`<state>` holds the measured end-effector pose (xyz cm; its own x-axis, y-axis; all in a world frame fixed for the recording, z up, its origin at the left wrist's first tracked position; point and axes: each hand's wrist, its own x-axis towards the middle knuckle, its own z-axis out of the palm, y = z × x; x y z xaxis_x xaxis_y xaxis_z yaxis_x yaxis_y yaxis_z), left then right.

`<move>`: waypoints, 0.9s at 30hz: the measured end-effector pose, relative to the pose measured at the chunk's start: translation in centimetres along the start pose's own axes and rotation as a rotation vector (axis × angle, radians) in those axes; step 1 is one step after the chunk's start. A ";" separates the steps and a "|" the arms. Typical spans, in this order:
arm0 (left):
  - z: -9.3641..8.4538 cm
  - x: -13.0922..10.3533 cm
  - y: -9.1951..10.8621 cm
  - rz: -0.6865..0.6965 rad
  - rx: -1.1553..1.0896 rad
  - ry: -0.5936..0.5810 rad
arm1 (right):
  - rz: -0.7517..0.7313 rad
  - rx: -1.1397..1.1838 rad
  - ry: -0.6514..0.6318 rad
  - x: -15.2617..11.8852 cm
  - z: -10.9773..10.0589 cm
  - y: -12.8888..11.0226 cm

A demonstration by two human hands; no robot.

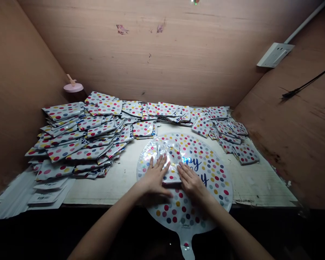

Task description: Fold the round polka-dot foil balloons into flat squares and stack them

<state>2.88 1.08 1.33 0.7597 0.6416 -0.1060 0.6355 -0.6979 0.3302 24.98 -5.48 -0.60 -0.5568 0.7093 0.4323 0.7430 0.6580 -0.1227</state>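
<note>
Balloon [219, 184] lay unfolded, centre; left hand [154, 177] and right hand [191, 180], open, pressed a packet [173, 174]; pile [78, 139], left, was folded

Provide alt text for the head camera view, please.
Left hand and right hand rest on a folded polka-dot packet atop a flat, round foil balloon with blue lettering, overhanging a tabletop. Similar packets lie piled left, behind and right.

1 head-worn camera looks forward and down over a white tabletop [116, 191] at close range, a wooden back panel [157, 54] filling the upper frame and the wearer's 2 forearms entering from the bottom edge. The 1 view takes in both side walls and shares its scene with 0 others.
</note>
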 end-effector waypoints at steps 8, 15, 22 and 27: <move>3.7 -7.9 0.5 0.163 -0.212 0.277 | -0.005 0.502 -0.225 -4.4 -2.2 -1.8; 2.1 -3.9 2.1 -0.550 -0.445 0.501 | 0.886 0.404 -0.141 2.4 -0.7 -0.5; 3.0 0.6 3.9 -0.372 0.139 0.512 | 1.036 0.122 -0.223 5.8 0.7 -1.3; 4.3 1.6 3.6 -0.270 0.095 0.323 | 0.815 -0.088 -0.102 5.0 1.0 -2.1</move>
<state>6.93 -1.79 -1.72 0.4924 0.8611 0.1270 0.8267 -0.5083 0.2413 20.24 -3.03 0.94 0.1414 0.9778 0.1545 0.9523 -0.0918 -0.2909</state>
